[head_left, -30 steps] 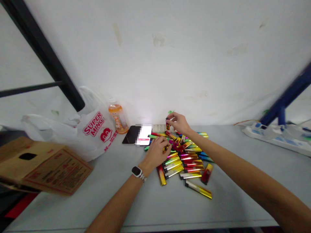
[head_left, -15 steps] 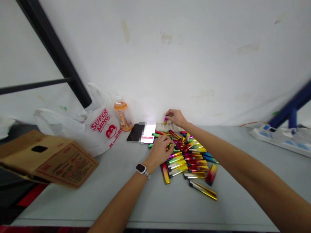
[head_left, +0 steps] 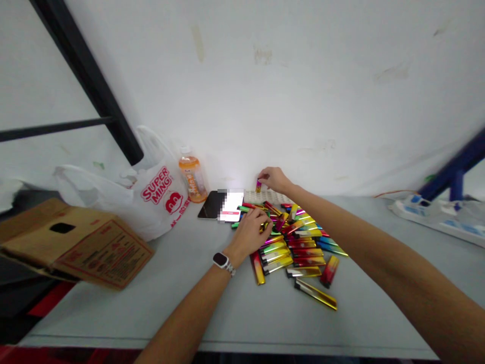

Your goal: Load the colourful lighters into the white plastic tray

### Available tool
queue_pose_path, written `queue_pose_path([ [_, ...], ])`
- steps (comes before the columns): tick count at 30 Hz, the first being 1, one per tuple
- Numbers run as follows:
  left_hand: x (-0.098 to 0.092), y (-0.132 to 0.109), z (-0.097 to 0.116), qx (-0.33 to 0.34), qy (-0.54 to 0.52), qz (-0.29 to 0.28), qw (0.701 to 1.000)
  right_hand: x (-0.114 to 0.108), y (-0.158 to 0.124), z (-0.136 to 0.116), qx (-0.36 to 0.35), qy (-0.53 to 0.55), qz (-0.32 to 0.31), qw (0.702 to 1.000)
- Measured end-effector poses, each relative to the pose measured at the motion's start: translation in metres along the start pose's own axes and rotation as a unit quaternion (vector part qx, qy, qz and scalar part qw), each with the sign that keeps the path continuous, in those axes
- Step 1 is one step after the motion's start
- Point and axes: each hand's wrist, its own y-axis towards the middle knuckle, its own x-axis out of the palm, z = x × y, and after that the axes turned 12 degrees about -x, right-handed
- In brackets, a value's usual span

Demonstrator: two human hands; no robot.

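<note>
A pile of shiny metallic-coloured lighters (head_left: 305, 252) lies on the grey table, in gold, red, green, blue and purple. At the back, my right hand (head_left: 274, 179) is closed in a pinch on the upper end of an upright purple-and-yellow lighter (head_left: 258, 187). That lighter is over a pale, holed tray (head_left: 272, 196) by the wall; whether it sits in a hole I cannot tell. My left hand (head_left: 251, 230), with a watch on its wrist, bends over the pile's left side. Its fingers curl around a yellowish lighter (head_left: 262, 228), mostly hidden by them.
Left of the pile are a tablet (head_left: 210, 205), an orange drink bottle (head_left: 193, 177), a white plastic bag (head_left: 132, 212) and a cardboard box (head_left: 102, 253). A white power strip (head_left: 435, 217) lies at the right. A single gold lighter (head_left: 316, 294) lies nearest the front edge.
My right hand stays at the back with the same lighter, which now stands more upright. The left hand has barely shifted on the pile. The view has moved slightly.
</note>
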Motion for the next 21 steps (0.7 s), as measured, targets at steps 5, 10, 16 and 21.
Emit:
queue_pose_path([
  [5, -0.001, 0.0, 0.0, -0.001, 0.0, -0.001, 1.0, -0.005, 0.0, -0.007, -0.025, -0.089, -0.036, 0.995],
  [10, -0.001, 0.0, 0.001, -0.002, -0.002, -0.001, 1.0, -0.009, -0.01, -0.028, -0.009, -0.206, -0.085, 0.975],
  [16, -0.002, -0.001, 0.004, -0.001, -0.011, 0.004, 1.0, -0.004, -0.034, -0.055, 0.052, -0.277, -0.146, 0.948],
  [21, -0.002, 0.001, 0.003, -0.012, -0.014, 0.021, 1.0, -0.005, -0.061, -0.069, 0.08, -0.259, -0.108, 0.957],
])
